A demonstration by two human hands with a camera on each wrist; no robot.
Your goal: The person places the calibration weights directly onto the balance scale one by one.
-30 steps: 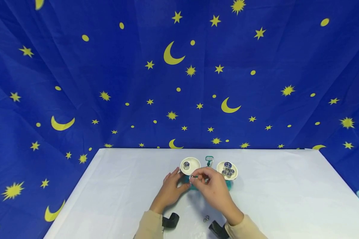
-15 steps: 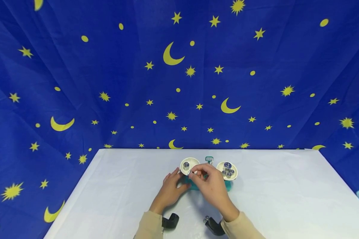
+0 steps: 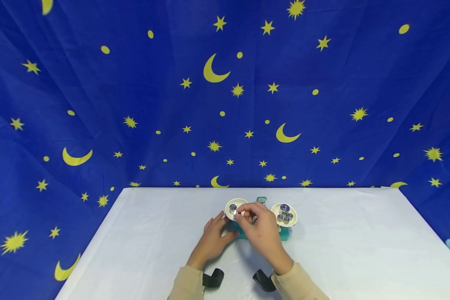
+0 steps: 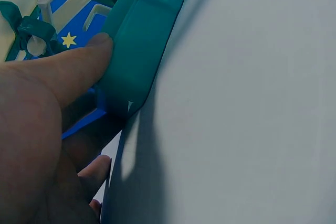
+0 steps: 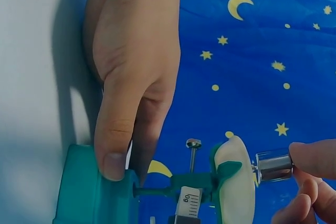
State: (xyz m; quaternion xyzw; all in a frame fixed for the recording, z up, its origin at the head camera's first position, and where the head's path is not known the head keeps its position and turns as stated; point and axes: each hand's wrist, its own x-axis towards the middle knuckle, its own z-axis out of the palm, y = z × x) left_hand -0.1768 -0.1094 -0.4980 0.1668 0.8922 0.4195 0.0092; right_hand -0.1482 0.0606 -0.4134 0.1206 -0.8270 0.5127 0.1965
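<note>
A teal balance scale (image 3: 284, 234) with two white pans stands on the table. My left hand (image 3: 211, 239) grips the left end of its base (image 4: 131, 51), thumb on the upper side and fingers beyond. Over the left pan (image 3: 230, 215), my right hand (image 3: 261, 231) pinches a small silver weight (image 5: 274, 165) between thumb and fingertips. Another metal weight (image 3: 233, 208) sits in that pan, just beside the pinched one. In the right pan (image 3: 293, 222) stand a larger weight (image 3: 284, 208) and several small ones. My right hand hides the middle of the balance.
White cloth covers the table (image 3: 360, 241). A blue curtain (image 3: 322, 104) with yellow moons and stars hangs behind it. Black wrist mounts (image 3: 214, 278) sit at both wrists, low over the tabletop.
My right hand has moved slightly left and away from me, bringing the pinched weight over the left pan. The left hand stays on the base. My right wrist mount now covers the loose pieces on the table.
</note>
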